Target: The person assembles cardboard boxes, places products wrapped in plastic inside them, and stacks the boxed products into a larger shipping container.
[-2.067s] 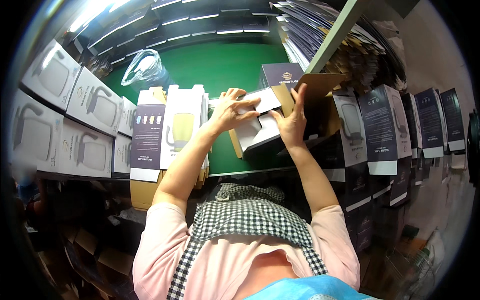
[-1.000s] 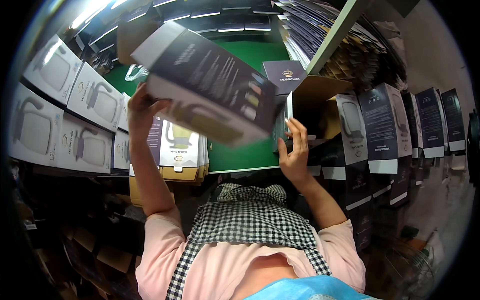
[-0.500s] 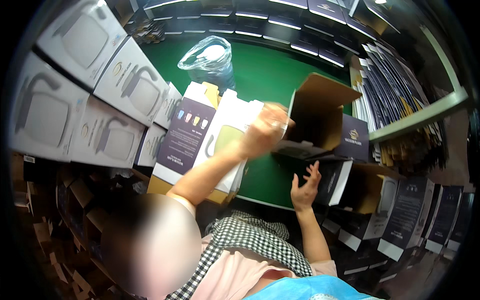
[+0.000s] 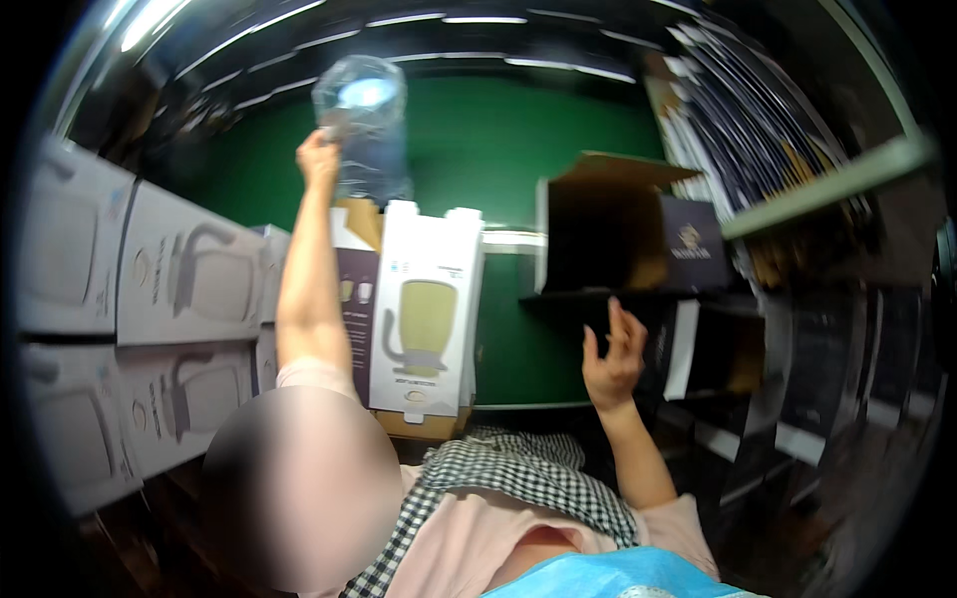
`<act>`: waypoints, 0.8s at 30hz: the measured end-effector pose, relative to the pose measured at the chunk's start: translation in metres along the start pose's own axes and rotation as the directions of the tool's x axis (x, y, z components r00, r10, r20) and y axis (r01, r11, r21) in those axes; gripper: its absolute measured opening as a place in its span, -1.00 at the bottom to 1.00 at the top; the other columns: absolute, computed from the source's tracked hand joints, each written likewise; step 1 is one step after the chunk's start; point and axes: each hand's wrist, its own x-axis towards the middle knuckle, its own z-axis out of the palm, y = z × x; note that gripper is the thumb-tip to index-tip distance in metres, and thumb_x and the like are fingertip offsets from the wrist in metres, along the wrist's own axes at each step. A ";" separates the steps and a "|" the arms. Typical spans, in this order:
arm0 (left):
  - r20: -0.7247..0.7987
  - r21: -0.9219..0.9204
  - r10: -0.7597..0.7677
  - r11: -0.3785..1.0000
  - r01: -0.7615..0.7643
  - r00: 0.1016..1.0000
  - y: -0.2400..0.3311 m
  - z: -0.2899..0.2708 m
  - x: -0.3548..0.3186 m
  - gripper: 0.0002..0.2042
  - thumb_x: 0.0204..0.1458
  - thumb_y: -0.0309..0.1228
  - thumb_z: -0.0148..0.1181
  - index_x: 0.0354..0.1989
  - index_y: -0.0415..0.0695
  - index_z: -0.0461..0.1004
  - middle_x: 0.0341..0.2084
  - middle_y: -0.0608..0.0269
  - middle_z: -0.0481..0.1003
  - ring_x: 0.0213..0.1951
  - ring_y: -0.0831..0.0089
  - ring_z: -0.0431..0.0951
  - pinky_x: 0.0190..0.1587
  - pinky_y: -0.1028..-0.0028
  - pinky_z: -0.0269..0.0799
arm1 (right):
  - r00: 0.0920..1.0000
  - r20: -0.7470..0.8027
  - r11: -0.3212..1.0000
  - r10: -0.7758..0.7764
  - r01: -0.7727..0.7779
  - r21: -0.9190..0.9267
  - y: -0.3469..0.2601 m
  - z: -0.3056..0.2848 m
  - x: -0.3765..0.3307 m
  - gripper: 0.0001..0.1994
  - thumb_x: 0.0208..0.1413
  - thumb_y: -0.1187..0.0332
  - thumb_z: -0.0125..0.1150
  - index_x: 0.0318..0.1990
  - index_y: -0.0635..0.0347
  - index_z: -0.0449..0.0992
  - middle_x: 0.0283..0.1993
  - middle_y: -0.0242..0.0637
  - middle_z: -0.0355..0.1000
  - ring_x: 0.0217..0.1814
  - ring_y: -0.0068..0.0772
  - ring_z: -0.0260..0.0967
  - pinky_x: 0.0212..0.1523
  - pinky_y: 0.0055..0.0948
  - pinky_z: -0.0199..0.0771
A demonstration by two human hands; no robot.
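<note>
My left hand [image 4: 317, 159] reaches far forward, its fingers closed at the side of a pale blue jug [image 4: 374, 154] wrapped in a clear plastic bag. They seem to grip a greyish part there, probably the handle; blur hides the detail. My right hand [image 4: 616, 364] holds nothing, its fingers spread just below an open dark box [image 4: 632, 168]. That box lies on its side with its mouth toward me. Between my hands is a stack of flattened cartons [image 4: 427, 299], the top one white with a printed green jug.
Boxes with printed jugs [image 4: 189, 279] are stacked along the left. A metal rail [image 4: 827, 189] crosses the right side before upright folded cartons [image 4: 748, 125]. More dark boxes [image 4: 822, 389] stand at lower right. The work surface [image 4: 478, 130] is green.
My left hand has gone from the open box, across the cartons, to the bagged jug at far left. My right hand stays near the box, fingers still spread. The view has shifted.
</note>
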 end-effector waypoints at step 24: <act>0.141 -0.280 0.187 0.949 -0.142 0.972 0.357 -0.074 -0.395 -0.87 0.01 -0.49 0.25 -0.28 -0.26 0.56 -0.53 0.05 0.58 -0.46 0.53 0.55 -0.33 0.44 0.44 | 0.895 0.082 0.885 -0.439 0.414 0.213 0.007 -0.054 -0.085 -0.67 -0.05 0.44 0.13 -0.05 0.22 0.48 -0.22 -0.29 0.44 -0.29 -0.35 0.46 -0.37 -0.47 0.50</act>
